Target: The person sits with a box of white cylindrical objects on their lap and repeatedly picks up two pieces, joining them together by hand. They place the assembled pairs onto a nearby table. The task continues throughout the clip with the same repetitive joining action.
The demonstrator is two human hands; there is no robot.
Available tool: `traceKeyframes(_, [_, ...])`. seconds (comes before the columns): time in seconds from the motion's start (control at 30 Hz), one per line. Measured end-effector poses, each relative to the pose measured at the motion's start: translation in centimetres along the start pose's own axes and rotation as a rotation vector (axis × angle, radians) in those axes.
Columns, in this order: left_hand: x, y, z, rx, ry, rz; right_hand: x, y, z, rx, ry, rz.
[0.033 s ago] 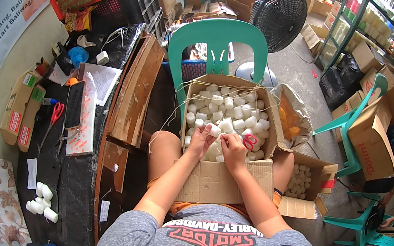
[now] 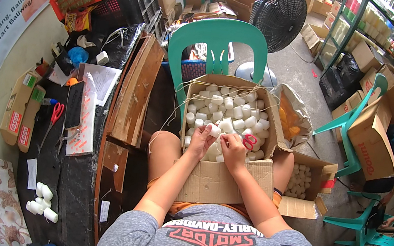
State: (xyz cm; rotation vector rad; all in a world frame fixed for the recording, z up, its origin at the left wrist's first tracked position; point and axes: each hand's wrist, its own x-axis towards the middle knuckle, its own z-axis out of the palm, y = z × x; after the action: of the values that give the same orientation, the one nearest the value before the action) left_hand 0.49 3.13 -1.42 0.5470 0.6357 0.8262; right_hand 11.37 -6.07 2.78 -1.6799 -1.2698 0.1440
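My left hand (image 2: 199,142) is closed round a short white candle (image 2: 214,130), a plain cylinder, above an open cardboard box (image 2: 229,180) on my lap. Close beside it, my right hand (image 2: 232,149) has its fingers pinched together; what they hold, if anything, is too small to make out. Red scissor handles (image 2: 249,141) show right against the right hand, and the blades are hidden. Many loose white candles (image 2: 231,103) fill the box. Thin pale strings (image 2: 224,84) lie over its far rim.
A green plastic chair (image 2: 222,29) stands behind the box. At left, a black-covered table (image 2: 77,181) carries red-handled scissors (image 2: 57,114), a phone (image 2: 74,105) and several candles (image 2: 44,202). A smaller box of candles (image 2: 323,170) sits right of my leg. Behind stands a black fan (image 2: 278,18).
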Motion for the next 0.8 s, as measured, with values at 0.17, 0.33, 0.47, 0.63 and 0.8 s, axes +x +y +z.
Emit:
traceKeyframes(0.17, [-0.2, 0.1, 0.3, -0.009, -0.029, -0.028, -0.1, 0.2, 0.1, -0.016, 0.006, 0.006])
traceKeyframes(0.33, [0.0, -0.1, -0.1, -0.045, -0.074, -0.057, -0.2, 0.3, 0.1, -0.014, -0.047, 0.066])
traceKeyframes(0.47, [-0.1, -0.6, 0.1, 0.275, -0.021, 0.213, 0.4, -0.4, 0.0, -0.128, 0.074, -0.06])
traceKeyframes(0.63, [-0.9, -1.3, 0.9, 1.112, -0.207, 0.787, 0.6, -0.5, -0.1, -0.074, 0.114, -0.106])
traceKeyframes(0.8, [-2.7, -0.9, 3.1, 1.09, -0.117, 0.768, 0.2, 0.4, -0.4, -0.083, 0.115, -0.114])
